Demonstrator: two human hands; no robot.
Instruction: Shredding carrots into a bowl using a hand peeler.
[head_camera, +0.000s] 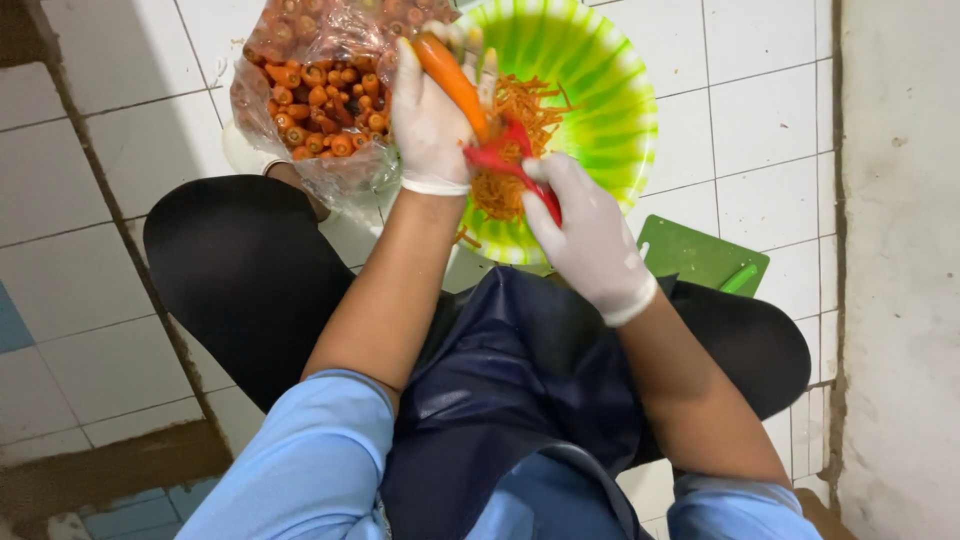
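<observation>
the left hand (432, 120), gloved white, has its grip clamped round a carrot (455, 82), tilted over the green bowl (615, 110). the right hand (590, 235), also gloved, grips a red peeler (505, 160) tight, its blade touching the carrot. orange shreds (520, 110) lie in the bowl on the tiled floor (770, 110). a clear bag of carrot pieces (320, 95) sits just beside the bowl's left rim; a green cutting board (700, 255) lies near the right knee.
</observation>
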